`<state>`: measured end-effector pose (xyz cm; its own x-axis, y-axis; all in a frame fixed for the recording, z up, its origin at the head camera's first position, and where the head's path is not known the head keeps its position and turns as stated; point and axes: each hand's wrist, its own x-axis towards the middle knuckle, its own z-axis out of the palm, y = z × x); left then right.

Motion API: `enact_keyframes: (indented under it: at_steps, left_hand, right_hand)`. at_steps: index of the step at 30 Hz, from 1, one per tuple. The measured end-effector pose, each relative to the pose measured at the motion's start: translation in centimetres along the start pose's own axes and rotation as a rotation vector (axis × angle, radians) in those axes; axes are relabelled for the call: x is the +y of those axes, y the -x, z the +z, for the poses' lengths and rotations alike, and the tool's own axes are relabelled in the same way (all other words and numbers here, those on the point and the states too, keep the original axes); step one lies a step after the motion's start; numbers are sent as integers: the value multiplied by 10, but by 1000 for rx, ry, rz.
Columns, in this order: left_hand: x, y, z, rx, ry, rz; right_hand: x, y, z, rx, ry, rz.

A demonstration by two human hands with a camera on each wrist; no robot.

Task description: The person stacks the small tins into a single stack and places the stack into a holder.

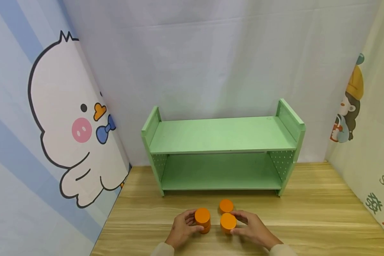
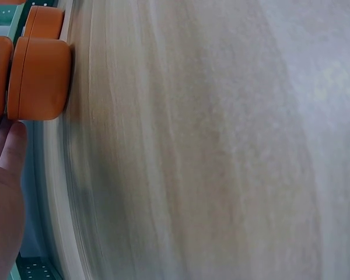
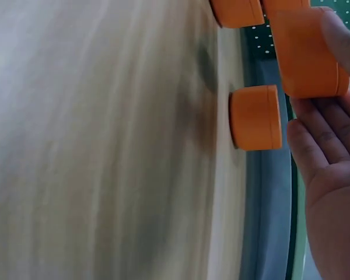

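With thumb and fingers, my left hand point(image 1: 183, 228) grips a round, lidded orange jar point(image 1: 202, 215). That jar sits on a second orange jar point(image 1: 206, 230), which stands on the table; in the left wrist view the lower jar point(image 2: 39, 79) shows a lid seam. My right hand point(image 1: 252, 227) holds a third orange jar point(image 1: 228, 222) between thumb and fingers. In the right wrist view this held jar point(image 3: 309, 55) is raised off the table. Just behind it, another orange jar point(image 1: 226, 205) stands on the table, partly hidden in the head view.
Behind the jars stands a light green two-tier shelf point(image 1: 220, 135) with perforated side panels. The wood-grain table point(image 1: 323, 213) runs under everything. A plain pale curtain point(image 1: 211, 64) hangs at the back, with cartoon-printed cloth point(image 1: 60, 106) on the left and more printed cloth at right.
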<state>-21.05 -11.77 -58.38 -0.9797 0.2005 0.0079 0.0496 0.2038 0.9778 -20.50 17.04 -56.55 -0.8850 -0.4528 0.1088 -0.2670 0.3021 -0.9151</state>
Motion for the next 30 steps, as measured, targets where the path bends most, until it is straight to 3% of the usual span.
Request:
enact_keyframes:
  at_steps: [15, 30]
  left_hand:
    - [0, 2, -1, -19, 59, 20]
    - [0, 2, -1, -12, 56, 41]
  right_hand:
    - [-14, -13, -1, 3, -26, -48]
    - [-25, -26, 4, 4, -23, -68]
